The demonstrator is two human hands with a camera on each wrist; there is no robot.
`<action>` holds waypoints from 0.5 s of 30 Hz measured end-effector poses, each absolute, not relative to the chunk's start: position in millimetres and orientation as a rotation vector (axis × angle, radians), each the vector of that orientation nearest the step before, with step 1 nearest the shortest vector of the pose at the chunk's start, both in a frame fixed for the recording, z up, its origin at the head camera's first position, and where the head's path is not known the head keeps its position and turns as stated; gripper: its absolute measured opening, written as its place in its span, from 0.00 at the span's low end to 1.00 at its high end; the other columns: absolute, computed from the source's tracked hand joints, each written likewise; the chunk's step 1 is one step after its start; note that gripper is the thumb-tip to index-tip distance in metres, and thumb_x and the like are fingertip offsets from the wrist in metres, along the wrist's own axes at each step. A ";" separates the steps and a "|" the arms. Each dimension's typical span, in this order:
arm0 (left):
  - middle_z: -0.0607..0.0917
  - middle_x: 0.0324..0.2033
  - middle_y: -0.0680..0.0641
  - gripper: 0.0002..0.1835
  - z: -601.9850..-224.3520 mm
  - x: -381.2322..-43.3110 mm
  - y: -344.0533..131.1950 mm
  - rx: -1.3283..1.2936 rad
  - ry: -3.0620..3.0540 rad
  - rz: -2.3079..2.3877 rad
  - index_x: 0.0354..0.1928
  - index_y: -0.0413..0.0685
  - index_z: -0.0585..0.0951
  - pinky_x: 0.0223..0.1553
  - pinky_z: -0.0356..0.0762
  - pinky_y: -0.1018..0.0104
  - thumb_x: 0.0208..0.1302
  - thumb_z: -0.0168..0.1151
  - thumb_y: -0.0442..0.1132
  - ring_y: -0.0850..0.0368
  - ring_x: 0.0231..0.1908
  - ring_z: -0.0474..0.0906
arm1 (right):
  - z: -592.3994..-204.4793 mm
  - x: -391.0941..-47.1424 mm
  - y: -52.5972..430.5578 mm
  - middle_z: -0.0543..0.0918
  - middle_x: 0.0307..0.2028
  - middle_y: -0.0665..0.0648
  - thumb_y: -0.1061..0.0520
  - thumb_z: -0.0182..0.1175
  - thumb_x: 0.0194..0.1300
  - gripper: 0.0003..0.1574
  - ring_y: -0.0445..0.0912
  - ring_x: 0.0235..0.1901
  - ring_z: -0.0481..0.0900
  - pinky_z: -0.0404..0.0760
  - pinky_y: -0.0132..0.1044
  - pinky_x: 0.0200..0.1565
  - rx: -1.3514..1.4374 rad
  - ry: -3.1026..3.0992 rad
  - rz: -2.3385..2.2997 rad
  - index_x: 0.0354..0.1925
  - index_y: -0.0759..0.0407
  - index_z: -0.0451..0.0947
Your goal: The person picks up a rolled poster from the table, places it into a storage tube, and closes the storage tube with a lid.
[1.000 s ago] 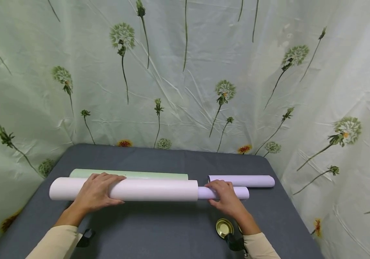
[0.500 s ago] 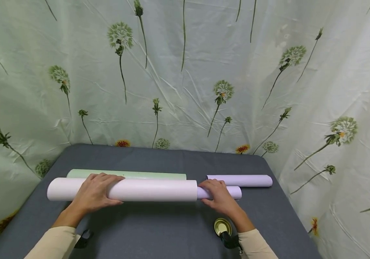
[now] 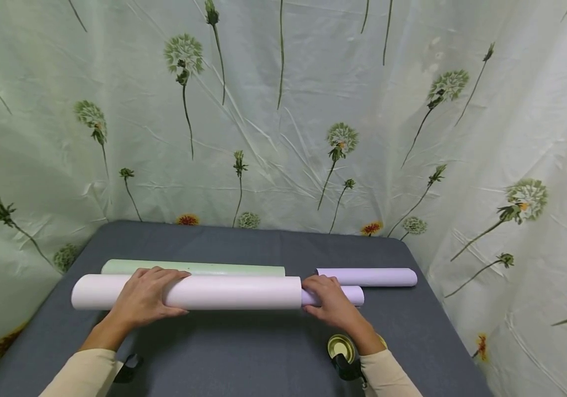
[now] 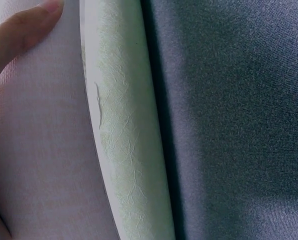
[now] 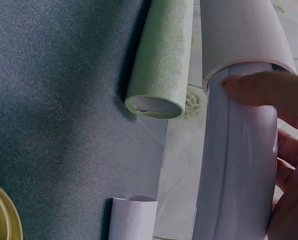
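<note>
A wide whitish-pink tube (image 3: pixel 244 293) lies level across the head view, above the table, and my left hand (image 3: pixel 146 295) grips it left of its middle. In the left wrist view, my thumb (image 4: pixel 26 31) presses along its side. From the tube's right end sticks a narrower lilac roll (image 3: pixel 353 295), its left part hidden inside. My right hand (image 3: pixel 330 302) grips this roll close to the tube's opening. The right wrist view shows the thumb (image 5: pixel 259 90) across the lilac roll (image 5: pixel 234 165), right at the tube's rim.
Behind the tube lies a pale green roll (image 3: pixel 194 267), its open end visible in the right wrist view. A second lilac roll (image 3: pixel 368 277) lies at the back right. A gold-coloured round lid (image 3: pixel 340 347) sits near my right wrist on the grey table (image 3: pixel 244 353). A flowered curtain (image 3: pixel 273 127) hangs behind.
My right hand has moved left with the lilac roll, which has slid further into the tube, so less of it sticks out. The left hand keeps its grip.
</note>
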State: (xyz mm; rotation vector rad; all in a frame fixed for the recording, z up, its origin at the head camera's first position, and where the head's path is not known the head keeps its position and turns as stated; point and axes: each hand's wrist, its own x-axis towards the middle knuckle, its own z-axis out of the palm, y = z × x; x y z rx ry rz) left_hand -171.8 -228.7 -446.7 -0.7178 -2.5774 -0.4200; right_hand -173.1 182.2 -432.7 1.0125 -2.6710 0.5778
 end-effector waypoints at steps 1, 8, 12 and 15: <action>0.86 0.40 0.50 0.38 -446.9 -171.8 -228.6 -0.718 -2.575 -0.419 0.48 0.55 0.83 0.43 0.68 0.50 0.27 0.81 0.57 0.51 0.40 0.80 | -433.0 -173.4 181.9 0.82 0.44 0.56 0.62 0.74 0.47 0.26 0.51 0.45 0.77 0.69 0.46 0.44 1.020 -2.673 0.584 0.47 0.62 0.80; 0.86 0.41 0.50 0.38 -446.1 -171.8 -227.8 -0.713 -2.597 -0.423 0.49 0.55 0.82 0.44 0.68 0.49 0.28 0.81 0.57 0.50 0.41 0.80 | -431.8 -174.4 179.4 0.83 0.44 0.58 0.63 0.73 0.47 0.27 0.52 0.46 0.77 0.69 0.45 0.44 1.038 -2.693 0.636 0.48 0.63 0.80; 0.86 0.41 0.50 0.38 -445.6 -171.7 -226.7 -0.706 -2.607 -0.425 0.49 0.55 0.82 0.45 0.68 0.49 0.29 0.80 0.57 0.50 0.42 0.80 | -429.7 -175.3 179.4 0.83 0.44 0.59 0.64 0.73 0.47 0.26 0.53 0.45 0.78 0.70 0.44 0.43 1.046 -2.706 0.671 0.47 0.64 0.80; 0.86 0.41 0.50 0.37 -446.1 -171.7 -226.3 -0.709 -2.596 -0.424 0.49 0.55 0.82 0.44 0.68 0.49 0.29 0.80 0.58 0.50 0.41 0.80 | -428.5 -176.6 180.1 0.82 0.44 0.59 0.65 0.73 0.46 0.27 0.53 0.45 0.78 0.73 0.45 0.45 1.057 -2.714 0.708 0.48 0.65 0.79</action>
